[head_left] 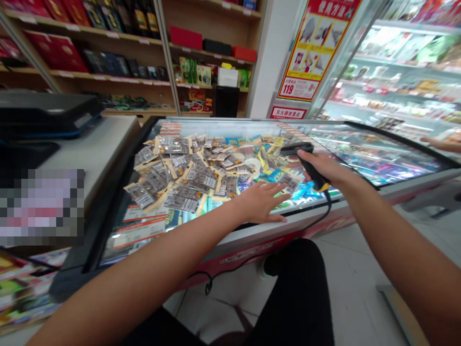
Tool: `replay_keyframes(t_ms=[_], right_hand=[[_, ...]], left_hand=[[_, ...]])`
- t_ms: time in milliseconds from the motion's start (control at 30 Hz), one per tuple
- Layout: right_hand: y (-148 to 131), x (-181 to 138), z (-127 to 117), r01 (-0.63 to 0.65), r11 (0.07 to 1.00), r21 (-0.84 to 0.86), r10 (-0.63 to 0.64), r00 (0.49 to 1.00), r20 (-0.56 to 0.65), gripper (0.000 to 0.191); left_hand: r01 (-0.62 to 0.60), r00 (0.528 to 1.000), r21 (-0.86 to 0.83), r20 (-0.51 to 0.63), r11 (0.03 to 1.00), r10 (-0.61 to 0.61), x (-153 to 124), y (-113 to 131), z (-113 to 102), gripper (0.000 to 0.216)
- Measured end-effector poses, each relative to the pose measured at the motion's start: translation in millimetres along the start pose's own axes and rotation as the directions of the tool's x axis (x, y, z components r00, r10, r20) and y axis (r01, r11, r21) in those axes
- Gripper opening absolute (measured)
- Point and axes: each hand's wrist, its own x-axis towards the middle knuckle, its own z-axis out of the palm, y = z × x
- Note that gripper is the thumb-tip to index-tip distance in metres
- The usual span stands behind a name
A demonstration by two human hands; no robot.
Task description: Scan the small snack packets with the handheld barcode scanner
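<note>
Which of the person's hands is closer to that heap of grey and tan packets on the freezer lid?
Left. The left hand lies flat on the freezer lid at the packet heap's near right edge. The right hand is farther right, gripping a black scanner.

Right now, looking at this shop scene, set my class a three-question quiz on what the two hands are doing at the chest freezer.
1. True or false: the right hand holds a black barcode scanner in its grip.
2. Where does the left hand rest?
A. on the freezer's glass lid, beside the pile of small packets
B. on the wooden shelf
C. on the floor
3. Fill in: a black ____ hangs from the scanner over the freezer's edge.

Key
1. True
2. A: the palm lies flat, fingers spread.
3. Cable
</note>
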Motion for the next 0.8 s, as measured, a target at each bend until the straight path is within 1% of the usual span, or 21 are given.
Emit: replay_keyframes(t_ms=[100,200,267,333,400,467,533,600,667,700,733,800], right_hand=[[1.8,-5.4,-2.5,-0.02,0.994,-0.104,0.015,0.999,-0.044,0.06],[6.5,-12.9,-3.6,-0.067,0.982,-0.177,0.071,0.997,0.016,0.066],[10.3,-18.8,-2.3,-0.069,0.982,-0.173,0.08,0.995,0.06,0.067],[13.8,-24.4,0.2,-0.066,0.986,-0.151,0.08,0.993,0.088,0.066],[16.3,-29.2,2.9,-0.071,0.987,-0.142,0.086,0.991,0.102,0.065],[16.7,-33.5,5.1,-0.064,0.99,-0.126,0.076,0.992,0.098,0.061],[14.7,-37.5,6.2,-0.05,0.996,-0.072,0.056,0.994,0.095,0.057],[10.6,-41.7,5.4,-0.04,0.998,0.049,0.034,0.991,0.127,0.054],[5.3,-45.9,2.9,-0.047,0.982,0.185,0.008,0.978,0.207,0.052],[2.6,-47.9,1.1,-0.062,0.969,0.239,-0.002,0.966,0.259,0.052],[0.0,-49.8,-0.7,-0.084,0.958,0.274,-0.007,0.949,0.315,0.052],[-4.4,-53.0,-4.0,-0.129,0.949,0.289,-0.004,0.909,0.417,0.052]], left_hand=[[0.032,0.999,-0.021,0.044,0.999,-0.031,-0.3,-1.5,2.3,0.074],[0.035,0.998,0.004,0.047,0.999,-0.035,-0.6,-4.9,1.9,0.074],[0.066,0.997,0.047,0.026,0.997,-0.067,-0.6,-6.5,0.6,0.076],[0.127,0.992,0.094,0.007,0.987,-0.128,-1.1,-8.6,-0.9,0.081],[0.184,0.982,0.129,0.006,0.974,-0.187,-2.7,-11.0,-2.2,0.087],[0.207,0.978,0.143,0.007,0.968,-0.21,-4.8,-12.1,-3.2,0.09],[0.19,0.982,0.133,-0.015,0.973,-0.189,-5.8,-9.7,-3.8,0.089],[0.12,0.992,0.09,-0.044,0.989,-0.117,-4.6,-3.7,-3.5,0.087],[0.038,0.998,0.03,-0.045,0.999,-0.037,-1.2,3.7,-2.6,0.087],[0.016,0.999,0.001,-0.028,1.0,-0.016,0.8,6.9,-2.2,0.087],[0.009,1.0,-0.021,-0.002,1.0,-0.009,2.6,9.3,-2.0,0.086],[0.021,0.999,-0.044,0.044,0.999,-0.019,4.9,11.7,-2.9,0.08]])
